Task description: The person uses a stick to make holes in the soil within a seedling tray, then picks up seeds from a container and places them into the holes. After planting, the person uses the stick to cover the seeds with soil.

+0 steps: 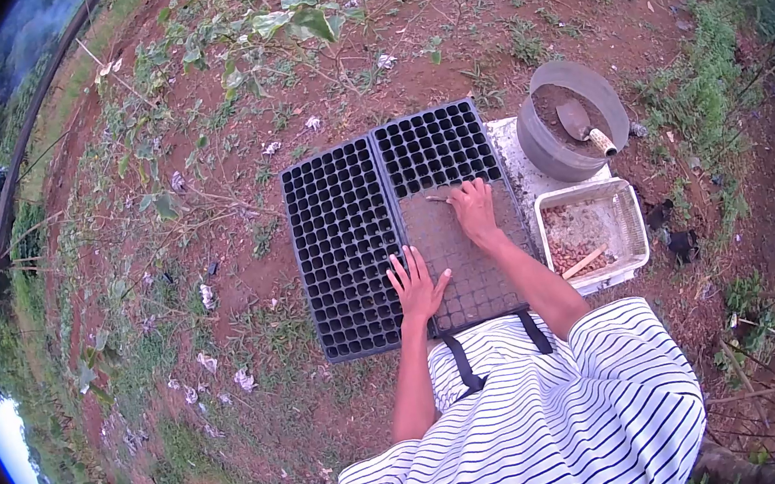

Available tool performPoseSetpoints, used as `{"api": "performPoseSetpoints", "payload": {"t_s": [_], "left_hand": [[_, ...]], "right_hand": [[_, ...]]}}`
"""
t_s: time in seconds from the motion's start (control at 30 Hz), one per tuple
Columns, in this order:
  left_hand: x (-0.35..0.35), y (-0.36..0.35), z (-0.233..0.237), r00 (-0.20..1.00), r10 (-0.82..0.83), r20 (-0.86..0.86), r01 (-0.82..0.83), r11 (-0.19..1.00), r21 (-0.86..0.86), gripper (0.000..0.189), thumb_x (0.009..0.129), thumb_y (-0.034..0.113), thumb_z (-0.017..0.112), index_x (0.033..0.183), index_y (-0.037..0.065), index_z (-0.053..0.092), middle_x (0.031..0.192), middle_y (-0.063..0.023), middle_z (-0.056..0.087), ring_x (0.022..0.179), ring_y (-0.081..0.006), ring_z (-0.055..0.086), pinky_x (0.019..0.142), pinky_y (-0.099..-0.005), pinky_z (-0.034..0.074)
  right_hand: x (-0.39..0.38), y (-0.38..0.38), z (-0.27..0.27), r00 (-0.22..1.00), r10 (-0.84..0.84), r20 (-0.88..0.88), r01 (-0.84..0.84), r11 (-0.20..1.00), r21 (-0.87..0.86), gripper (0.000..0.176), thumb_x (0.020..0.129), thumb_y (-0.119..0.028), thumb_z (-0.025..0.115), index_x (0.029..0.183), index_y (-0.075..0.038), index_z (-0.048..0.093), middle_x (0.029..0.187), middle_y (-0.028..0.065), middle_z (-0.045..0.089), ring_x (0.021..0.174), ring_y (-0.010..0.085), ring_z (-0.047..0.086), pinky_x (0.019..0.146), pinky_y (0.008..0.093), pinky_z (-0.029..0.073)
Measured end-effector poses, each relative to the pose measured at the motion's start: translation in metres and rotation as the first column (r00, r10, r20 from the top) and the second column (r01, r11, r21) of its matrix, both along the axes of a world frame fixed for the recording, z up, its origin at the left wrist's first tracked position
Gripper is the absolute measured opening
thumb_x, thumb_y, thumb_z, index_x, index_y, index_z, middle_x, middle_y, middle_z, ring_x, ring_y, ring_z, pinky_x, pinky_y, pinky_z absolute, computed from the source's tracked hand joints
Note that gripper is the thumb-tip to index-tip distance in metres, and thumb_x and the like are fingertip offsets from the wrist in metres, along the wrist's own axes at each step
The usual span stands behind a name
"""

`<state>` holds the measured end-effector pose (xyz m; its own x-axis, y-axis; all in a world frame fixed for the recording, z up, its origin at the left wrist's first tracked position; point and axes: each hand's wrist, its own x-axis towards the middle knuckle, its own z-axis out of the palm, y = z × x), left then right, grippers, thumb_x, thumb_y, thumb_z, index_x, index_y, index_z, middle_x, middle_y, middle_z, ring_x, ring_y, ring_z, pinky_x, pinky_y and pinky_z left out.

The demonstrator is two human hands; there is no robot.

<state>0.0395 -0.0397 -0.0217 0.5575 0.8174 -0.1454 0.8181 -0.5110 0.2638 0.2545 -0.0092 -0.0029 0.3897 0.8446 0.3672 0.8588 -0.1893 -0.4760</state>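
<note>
Two black seedling trays lie side by side. The left tray [345, 247] has empty-looking cells; the right tray [438, 144] has open cells at its far end and soil [460, 281] over the nearer part. My right hand [475, 212] grips a small stick [437, 199] at the far edge of the soil, its fingers closed round one end. My left hand [420, 288] rests with spread fingers on the near left part of the soil, beside the seam between the trays, holding nothing.
Right of the trays, a round grey tub [546, 150] holds soil and a trowel [576, 122]. Nearer stands a white basket [638, 221] with small reddish-brown pieces and a wooden strip [585, 261]. Leafy plants [307, 22] grow beyond the trays.
</note>
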Motion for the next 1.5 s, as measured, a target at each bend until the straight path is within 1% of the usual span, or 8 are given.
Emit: {"api": "performPoseSetpoints", "payload": {"t_s": [0.4,0.57,0.67,0.83,1.07,1.23,1.4,1.5], "left_hand": [[0.0,-0.001,-0.002,1.0,-0.004,0.006,0.004,0.998,0.058,0.093,0.09,0.064,0.041,0.149,-0.003,0.014,0.157,-0.0187,0.011,0.143,-0.0447,0.004,0.112,-0.0596,0.006],[0.002,0.0,0.005,1.0,0.006,-0.005,-0.007,0.999,-0.037,0.092,0.092,0.063,0.038,0.149,-0.003,0.01,0.157,-0.0192,0.006,0.143,-0.0437,-0.004,0.113,-0.0593,0.002],[0.001,0.0,0.004,1.0,0.0,-0.014,-0.001,0.999,-0.034,0.092,0.092,0.063,0.038,0.149,-0.003,0.009,0.157,-0.0192,0.005,0.144,-0.0436,-0.004,0.113,-0.0593,0.002],[0.0,0.0,-0.001,1.0,0.003,0.005,-0.003,1.0,-0.009,0.093,0.091,0.064,0.039,0.149,-0.003,0.011,0.157,-0.0189,0.008,0.143,-0.0442,0.0,0.112,-0.0596,0.003],[0.0,-0.001,0.0,1.0,-0.002,0.022,0.001,0.999,0.039,0.093,0.09,0.064,0.041,0.148,-0.004,0.017,0.156,-0.0192,0.012,0.143,-0.045,0.005,0.112,-0.0599,0.006],[0.0,-0.002,-0.002,1.0,-0.001,0.027,0.0,0.999,0.054,0.093,0.09,0.064,0.042,0.148,-0.004,0.017,0.156,-0.0191,0.013,0.143,-0.0449,0.005,0.112,-0.0598,0.006],[0.002,-0.001,0.004,1.0,0.007,-0.005,-0.007,0.999,-0.037,0.091,0.093,0.063,0.037,0.15,-0.002,0.01,0.158,-0.0177,0.005,0.144,-0.0424,-0.005,0.113,-0.058,0.0],[0.0,-0.001,-0.001,1.0,0.006,0.011,-0.007,0.998,0.064,0.09,0.091,0.063,0.04,0.148,-0.003,0.018,0.157,-0.0168,0.013,0.143,-0.0435,0.005,0.113,-0.0589,0.007]], "right_hand": [[0.021,0.024,0.011,0.993,-0.039,-0.112,0.041,0.999,0.017,0.007,0.08,-0.017,0.067,0.081,-0.01,0.067,0.084,0.004,0.059,0.09,0.0257,0.05,0.082,0.0407,0.038],[0.035,0.044,0.004,0.996,-0.073,-0.057,0.073,0.997,-0.003,0.007,0.078,-0.018,0.069,0.079,-0.011,0.068,0.084,0.0034,0.061,0.089,0.0247,0.051,0.081,0.0402,0.037],[0.035,0.05,0.001,1.0,-0.02,-0.006,0.02,0.999,-0.035,0.006,0.077,-0.017,0.069,0.079,-0.012,0.068,0.083,0.0026,0.061,0.088,0.025,0.05,0.08,0.0398,0.037],[0.04,0.043,-0.001,0.964,0.266,-0.015,-0.266,0.964,-0.013,0.009,0.076,-0.02,0.07,0.079,-0.012,0.07,0.085,-0.0008,0.064,0.09,0.022,0.05,0.083,0.0384,0.035],[0.049,0.021,0.014,0.92,0.388,-0.044,-0.391,0.918,-0.073,0.006,0.078,-0.02,0.068,0.08,-0.015,0.069,0.085,-0.0019,0.061,0.093,0.022,0.049,0.085,0.0384,0.035],[0.006,-0.015,0.015,0.99,-0.136,-0.043,0.138,0.99,0.039,0.009,0.078,-0.021,0.071,0.083,-0.014,0.069,0.086,0.0013,0.062,0.093,0.0245,0.049,0.085,0.0408,0.033],[-0.047,-0.035,0.001,0.995,-0.04,-0.09,0.041,0.999,0.007,0.011,0.079,-0.023,0.07,0.083,-0.013,0.067,0.085,0.0029,0.062,0.093,0.0256,0.049,0.085,0.0423,0.033],[-0.057,-0.028,-0.001,0.991,-0.029,-0.13,0.027,1.0,-0.014,0.012,0.079,-0.023,0.07,0.081,-0.011,0.066,0.086,0.0038,0.062,0.094,0.0259,0.049,0.085,0.0424,0.033]]}}
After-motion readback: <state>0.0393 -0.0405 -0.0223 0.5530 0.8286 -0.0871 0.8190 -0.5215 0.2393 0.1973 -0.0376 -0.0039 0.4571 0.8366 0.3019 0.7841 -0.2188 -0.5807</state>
